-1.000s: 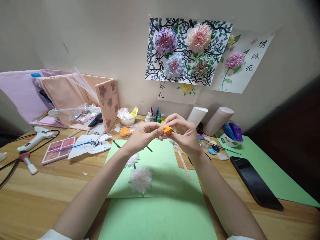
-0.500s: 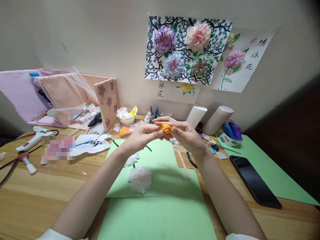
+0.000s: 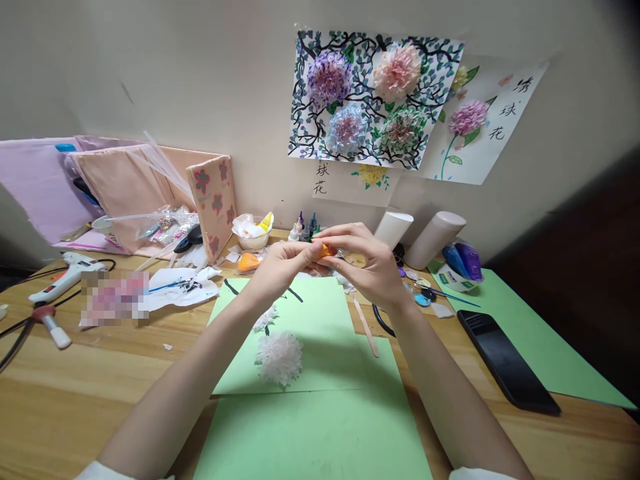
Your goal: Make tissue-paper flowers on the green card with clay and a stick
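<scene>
Between the fingertips of both hands is a small lump of orange clay (image 3: 327,251), mostly covered by the fingers. My left hand (image 3: 290,265) pinches it from the left with thumb and fingers. From the right, my right hand (image 3: 363,260) grips it too, its fingers reaching over the top. Both hands are raised over the far end of the green paper (image 3: 320,427). On that paper lie a large white fluffy flower (image 3: 280,358) and a smaller one (image 3: 265,319), with dark painted strokes. More orange clay (image 3: 249,261) lies beyond my left wrist.
A wooden stick (image 3: 367,327) lies right of centre, a black phone (image 3: 507,360) farther right. At the left are a glue gun (image 3: 67,277) and a pink folding box (image 3: 213,207). A bowl (image 3: 253,233), small bottles (image 3: 303,228) and a white roll (image 3: 394,230) stand by the wall.
The fingers have closed further over the orange clay, so less of it shows. My right hand's fingers are more arched over the top. The clay has shifted slightly left and up.
</scene>
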Demonstrator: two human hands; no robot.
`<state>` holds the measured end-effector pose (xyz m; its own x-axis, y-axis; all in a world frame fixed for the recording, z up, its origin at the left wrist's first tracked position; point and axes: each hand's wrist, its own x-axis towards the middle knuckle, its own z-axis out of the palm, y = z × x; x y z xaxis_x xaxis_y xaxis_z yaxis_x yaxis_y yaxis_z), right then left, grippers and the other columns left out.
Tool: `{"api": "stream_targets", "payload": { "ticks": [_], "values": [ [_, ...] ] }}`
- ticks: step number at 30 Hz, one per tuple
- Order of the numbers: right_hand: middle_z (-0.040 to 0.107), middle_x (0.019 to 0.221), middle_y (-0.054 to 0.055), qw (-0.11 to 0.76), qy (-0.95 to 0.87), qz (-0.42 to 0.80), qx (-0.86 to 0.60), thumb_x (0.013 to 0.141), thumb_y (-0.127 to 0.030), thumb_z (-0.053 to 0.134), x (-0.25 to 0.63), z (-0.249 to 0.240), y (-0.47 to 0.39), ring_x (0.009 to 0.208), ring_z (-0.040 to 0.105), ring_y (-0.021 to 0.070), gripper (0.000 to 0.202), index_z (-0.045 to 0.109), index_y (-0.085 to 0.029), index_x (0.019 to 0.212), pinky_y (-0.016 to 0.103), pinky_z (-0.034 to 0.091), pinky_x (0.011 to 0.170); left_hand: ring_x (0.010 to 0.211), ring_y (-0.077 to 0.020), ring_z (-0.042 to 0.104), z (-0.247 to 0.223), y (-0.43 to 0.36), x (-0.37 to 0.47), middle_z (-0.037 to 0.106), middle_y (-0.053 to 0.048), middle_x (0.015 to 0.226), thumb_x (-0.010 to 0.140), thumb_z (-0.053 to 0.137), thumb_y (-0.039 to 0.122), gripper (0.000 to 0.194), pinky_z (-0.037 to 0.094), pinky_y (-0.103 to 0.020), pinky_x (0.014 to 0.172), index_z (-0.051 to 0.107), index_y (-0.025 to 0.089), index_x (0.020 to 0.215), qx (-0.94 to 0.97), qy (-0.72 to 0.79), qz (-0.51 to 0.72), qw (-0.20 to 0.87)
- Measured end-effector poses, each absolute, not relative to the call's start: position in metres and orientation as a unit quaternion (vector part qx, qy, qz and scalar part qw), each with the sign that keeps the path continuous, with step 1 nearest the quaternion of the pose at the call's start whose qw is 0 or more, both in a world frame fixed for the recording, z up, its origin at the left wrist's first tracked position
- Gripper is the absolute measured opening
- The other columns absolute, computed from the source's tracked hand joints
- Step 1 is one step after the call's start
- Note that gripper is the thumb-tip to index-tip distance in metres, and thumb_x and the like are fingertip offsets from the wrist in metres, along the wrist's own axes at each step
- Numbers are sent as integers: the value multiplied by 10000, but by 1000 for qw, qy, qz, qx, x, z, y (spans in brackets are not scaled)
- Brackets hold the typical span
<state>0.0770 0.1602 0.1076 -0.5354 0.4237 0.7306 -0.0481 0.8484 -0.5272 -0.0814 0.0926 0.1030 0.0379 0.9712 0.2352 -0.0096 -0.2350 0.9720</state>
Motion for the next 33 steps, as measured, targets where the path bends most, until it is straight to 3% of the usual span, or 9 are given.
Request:
{"api": "stream_targets", "payload": {
  "ticks": [4,11,16,23,29,33],
  "values": [
    [629,1156,52,417,-832,355,-90,796,-289,669,78,106,166,1091,566,207,286,666,-295,1082,399,458,944,518,-91,483,103,94,-82,608,-19,550,769,592,564,460,344,-214,505,723,124,743,556,447,567,411],
    [677,988,61,459,-775,424,-93,735,-283,730,70,96,168,979,616,197,191,714,-231,918,377,487,887,491,-96,448,103,94,-79,639,-38,541,703,652,573,458,354,-223,495,705,121,653,546,465,586,376],
    [684,940,55,523,-777,325,-129,753,-281,712,69,98,162,914,624,203,134,717,-244,881,383,509,823,525,-97,482,106,91,-80,614,-12,536,731,618,577,467,364,-213,517,694,134,606,554,482,581,349],
    [708,947,25,559,-813,82,-141,807,-235,648,66,96,156,909,579,239,140,708,-323,898,439,492,826,797,-156,607,104,92,-77,712,-49,892,725,701,423,366,456,-234,716,713,163,981,555,435,585,400],
    [586,1226,46,489,-849,150,-135,793,-316,668,75,105,163,1086,530,240,357,627,-319,1147,440,468,936,778,-129,599,105,93,-86,701,-45,885,806,621,414,323,453,-218,720,696,166,999,574,426,576,398],
    [537,1298,35,439,-867,210,-112,829,-302,624,80,108,166,1150,502,224,290,644,-323,1118,435,447,970,741,-133,591,108,90,-89,685,-43,799,832,575,438,328,454,-224,701,711,149,907,624,433,522,388]
  ]
}}
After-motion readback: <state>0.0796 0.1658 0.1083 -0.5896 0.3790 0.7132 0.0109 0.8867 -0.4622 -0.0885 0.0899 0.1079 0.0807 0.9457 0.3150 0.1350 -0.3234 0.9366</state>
